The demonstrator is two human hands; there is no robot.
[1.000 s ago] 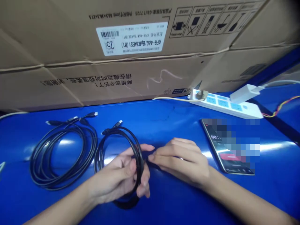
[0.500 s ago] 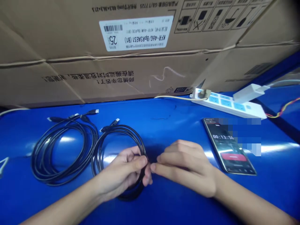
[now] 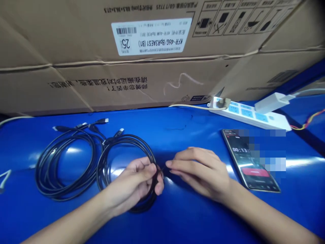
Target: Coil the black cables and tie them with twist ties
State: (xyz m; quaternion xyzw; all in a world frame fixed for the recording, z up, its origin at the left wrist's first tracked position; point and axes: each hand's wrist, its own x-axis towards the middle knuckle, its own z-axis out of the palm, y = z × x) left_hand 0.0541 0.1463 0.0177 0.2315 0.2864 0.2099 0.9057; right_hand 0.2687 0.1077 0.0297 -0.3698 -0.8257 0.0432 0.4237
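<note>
Two black cable coils lie side by side, the left hand with fingers clamped on the right coil, the right hand with fingers together beside it.

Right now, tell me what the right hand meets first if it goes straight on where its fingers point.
The right hand would first meet the black cable coil gripped in the left hand, just ahead of its fingertips, though depth is hard to judge here.

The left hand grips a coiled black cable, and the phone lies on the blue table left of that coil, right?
Not quite: the phone lies to the right of the coiled black cable, beyond the right hand, as the head view shows. The left hand does grip that cable, on the blue table.
</note>
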